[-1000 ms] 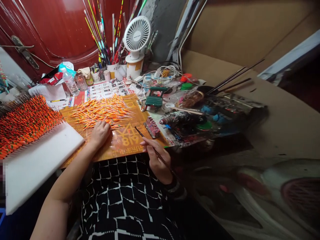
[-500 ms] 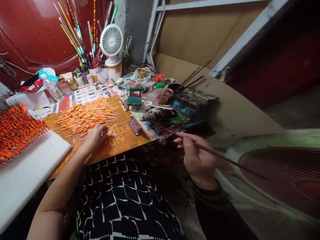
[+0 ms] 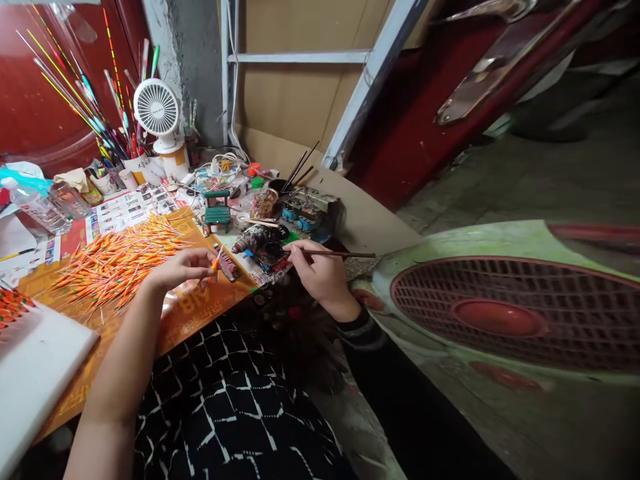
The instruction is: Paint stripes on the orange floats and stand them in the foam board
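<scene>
Left hand point(image 3: 185, 270): we pinched an orange float point(image 3: 215, 265) at its 3 o'clock.
Right hand point(image 3: 319, 275): we pinched a brush point(image 3: 350, 254), tip toward 9 o'clock.
Float pile point(image 3: 123, 261): lay on our counter point(image 3: 203, 305), left hand's 9 o'clock.

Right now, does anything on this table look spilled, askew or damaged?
Mainly the stained patch just left of the right hand: dark, messy smears, perhaps paint, wet or dry I cannot tell, odd beside the cleaner mat. The orange pile is jumbled, but I see no clear damage.
</scene>
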{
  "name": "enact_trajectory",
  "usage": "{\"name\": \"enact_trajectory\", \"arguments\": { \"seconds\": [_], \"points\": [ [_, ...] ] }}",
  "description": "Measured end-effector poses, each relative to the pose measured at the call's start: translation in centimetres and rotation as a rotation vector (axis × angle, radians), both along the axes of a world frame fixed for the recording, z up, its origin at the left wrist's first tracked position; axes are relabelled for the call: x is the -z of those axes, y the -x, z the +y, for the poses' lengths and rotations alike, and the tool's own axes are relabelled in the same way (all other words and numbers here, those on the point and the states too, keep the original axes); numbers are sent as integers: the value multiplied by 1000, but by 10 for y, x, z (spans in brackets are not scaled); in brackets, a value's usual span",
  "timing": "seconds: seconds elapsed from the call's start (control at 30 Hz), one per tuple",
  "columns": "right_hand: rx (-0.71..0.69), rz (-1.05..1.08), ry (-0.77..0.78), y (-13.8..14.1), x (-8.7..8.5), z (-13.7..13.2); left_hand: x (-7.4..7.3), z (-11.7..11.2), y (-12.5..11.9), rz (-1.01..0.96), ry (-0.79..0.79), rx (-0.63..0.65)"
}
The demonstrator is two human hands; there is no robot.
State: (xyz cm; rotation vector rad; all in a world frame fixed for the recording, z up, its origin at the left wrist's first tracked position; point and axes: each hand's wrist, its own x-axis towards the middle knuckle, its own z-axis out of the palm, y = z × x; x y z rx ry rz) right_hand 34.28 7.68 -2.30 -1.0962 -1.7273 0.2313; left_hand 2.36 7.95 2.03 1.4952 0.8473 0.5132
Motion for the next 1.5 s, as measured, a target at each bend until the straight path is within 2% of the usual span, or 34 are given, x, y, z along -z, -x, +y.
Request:
{"name": "enact_trajectory", "arguments": {
  "seconds": [0.17, 0.33, 0.53, 1.0, 1.1, 1.27, 1.5],
  "points": [
    [-18, -29, 44, -1, 4, 3, 15, -5, 9, -18, 59, -56],
    [-11, 29, 49, -5, 8, -3, 20, -3, 11, -62, 46, -183],
    [-25, 40, 151, -14, 7, -15, 24, -1, 6, -50, 55, -276],
    [67, 134, 233, -25, -12, -19, 20, -3, 1, 17, 25, -232],
    [71, 249, 258, -23, -8, -16, 20, -3, 2, 41, 8, -234],
    [-12, 394, 328, -15, 8, -10, 23, -1, 6, 97, -27, -213],
    [87, 457, 331, -20, 8, -12, 19, -2, 6, 146, -11, -240]
  ]
}}
